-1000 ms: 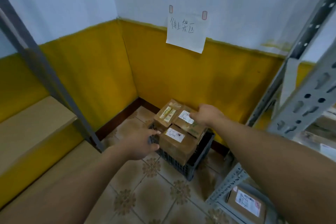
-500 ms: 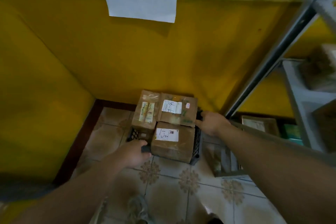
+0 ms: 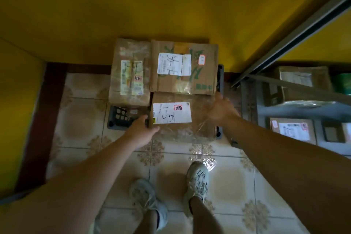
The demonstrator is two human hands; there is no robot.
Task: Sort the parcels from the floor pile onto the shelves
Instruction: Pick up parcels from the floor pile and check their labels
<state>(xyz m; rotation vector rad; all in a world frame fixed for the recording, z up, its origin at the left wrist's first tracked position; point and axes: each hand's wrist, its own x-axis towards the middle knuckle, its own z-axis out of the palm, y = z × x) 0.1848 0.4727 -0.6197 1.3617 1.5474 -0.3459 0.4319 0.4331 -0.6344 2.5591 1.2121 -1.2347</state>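
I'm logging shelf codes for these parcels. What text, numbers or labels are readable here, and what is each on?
"1-5": handwritten on the white label of the near parcel.
Red stamp on that label: too blurred to read.
Back right parcel: label handwriting and green carton print, not legible.
Back left parcel: label blurred, unreadable.
Shelf parcel: label and red stamp too small to read.

Parcel storeroom, probably — labelled cartons, steel shelving
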